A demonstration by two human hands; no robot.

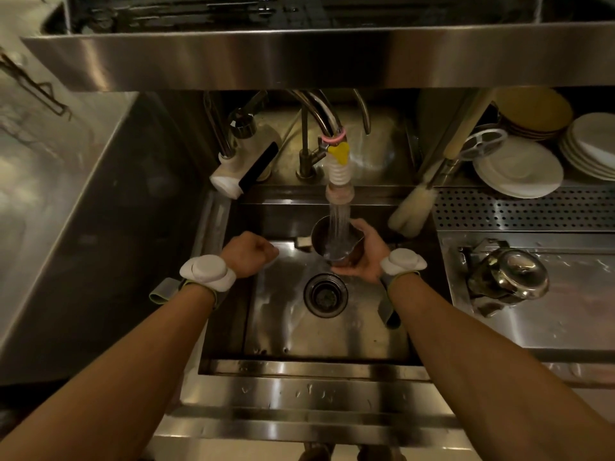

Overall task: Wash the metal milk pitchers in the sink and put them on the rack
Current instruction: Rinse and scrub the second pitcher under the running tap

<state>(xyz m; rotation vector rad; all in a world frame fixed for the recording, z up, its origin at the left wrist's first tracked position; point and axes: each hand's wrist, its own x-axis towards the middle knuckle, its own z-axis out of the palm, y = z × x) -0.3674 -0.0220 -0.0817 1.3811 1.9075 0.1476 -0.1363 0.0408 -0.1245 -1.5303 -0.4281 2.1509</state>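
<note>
My right hand (366, 252) grips a metal milk pitcher (324, 237) over the steel sink (283, 327), its mouth tilted up under the tap. Water streams from the faucet nozzle (339, 191) straight into the pitcher. My left hand (248, 254) hovers to the left of the pitcher above the sink floor, fingers curled shut with nothing visible in them. The perforated rack (519, 211) lies to the right of the sink. Both wrists wear white bands.
The drain (325, 295) sits below the pitcher. A shiny metal pot (509, 276) lies on the right drainboard. White plates (519, 173) and stacked dishes (589, 144) stand behind the rack. A bottle brush (412, 207) leans at the sink's back right. A steel shelf (299, 54) overhangs.
</note>
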